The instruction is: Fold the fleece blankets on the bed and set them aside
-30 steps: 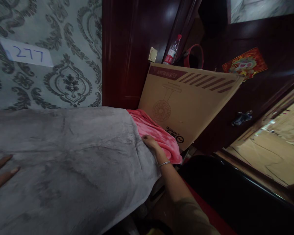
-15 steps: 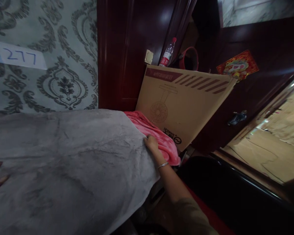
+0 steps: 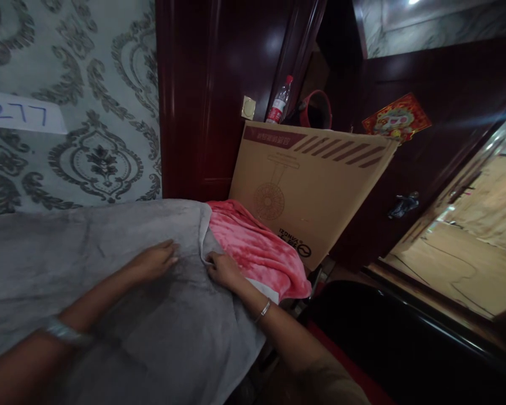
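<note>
A grey fleece blanket (image 3: pixel 109 315) covers the bed across the lower left. A pink blanket (image 3: pixel 257 253) shows beyond its right edge. My right hand (image 3: pixel 223 269) grips the grey blanket's edge where it meets the pink one, fingers pinched on the hem. My left hand (image 3: pixel 154 261) lies flat on the grey blanket just to the left of it, fingers spread. A bracelet is on each wrist.
A large cardboard fan box (image 3: pixel 312 185) leans against dark wood panelling behind the pink blanket. A plastic bottle (image 3: pixel 278 104) and a red round object (image 3: pixel 316 109) stand behind it. A paper label reading 277 (image 3: pixel 21 112) hangs on the patterned wallpaper. An open doorway (image 3: pixel 468 247) is at the right.
My left hand has come in from the far left edge to the middle of the grey blanket. My right hand has pulled the grey edge leftward, baring more pink blanket.
</note>
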`<state>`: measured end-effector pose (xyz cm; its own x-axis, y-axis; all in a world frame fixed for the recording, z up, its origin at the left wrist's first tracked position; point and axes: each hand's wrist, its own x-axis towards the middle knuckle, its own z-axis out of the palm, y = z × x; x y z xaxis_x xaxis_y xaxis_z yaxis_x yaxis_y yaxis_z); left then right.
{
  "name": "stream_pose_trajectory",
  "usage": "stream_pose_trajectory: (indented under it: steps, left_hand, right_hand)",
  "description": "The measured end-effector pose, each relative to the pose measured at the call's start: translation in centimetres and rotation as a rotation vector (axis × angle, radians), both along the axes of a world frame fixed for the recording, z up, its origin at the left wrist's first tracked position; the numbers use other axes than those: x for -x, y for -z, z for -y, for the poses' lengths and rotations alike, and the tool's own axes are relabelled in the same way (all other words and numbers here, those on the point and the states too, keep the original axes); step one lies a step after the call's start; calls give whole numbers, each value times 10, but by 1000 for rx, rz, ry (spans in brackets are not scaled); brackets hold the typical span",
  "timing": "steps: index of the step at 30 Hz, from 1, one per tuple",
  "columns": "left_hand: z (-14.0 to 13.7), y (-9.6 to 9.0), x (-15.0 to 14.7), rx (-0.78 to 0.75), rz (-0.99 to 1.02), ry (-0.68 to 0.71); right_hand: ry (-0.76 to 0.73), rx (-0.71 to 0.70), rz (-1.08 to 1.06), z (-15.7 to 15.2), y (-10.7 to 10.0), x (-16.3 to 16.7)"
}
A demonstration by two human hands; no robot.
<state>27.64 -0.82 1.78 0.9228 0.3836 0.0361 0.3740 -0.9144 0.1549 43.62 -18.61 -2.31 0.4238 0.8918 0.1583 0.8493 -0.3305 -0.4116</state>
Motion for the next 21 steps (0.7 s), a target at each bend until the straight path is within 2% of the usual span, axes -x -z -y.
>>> stream_pose_trajectory:
  steps: [3, 6, 10, 12, 16, 21]
  left_hand:
    - [19, 5, -60, -29, -28, -16]
    - [22, 25, -84, -51, 23, -32]
    - [15, 59, -87, -94, 161, -46]
    - [11, 69, -86, -93, 198, -38]
    - [6, 75, -88, -81, 179, -43]
    - [6, 77, -90, -80, 145, -68]
  right_hand:
    - [-81, -10, -132, -2, -2, -19]
    - [-8, -5, -229, -15, -14, -53]
    - [218, -97, -178, -52, -37, -114]
    - [304, -122, -140, -77, -43, -146]
    - [420, -119, -71, -129, -42, -195]
    - [478, -41, -30, -177, -26, -234]
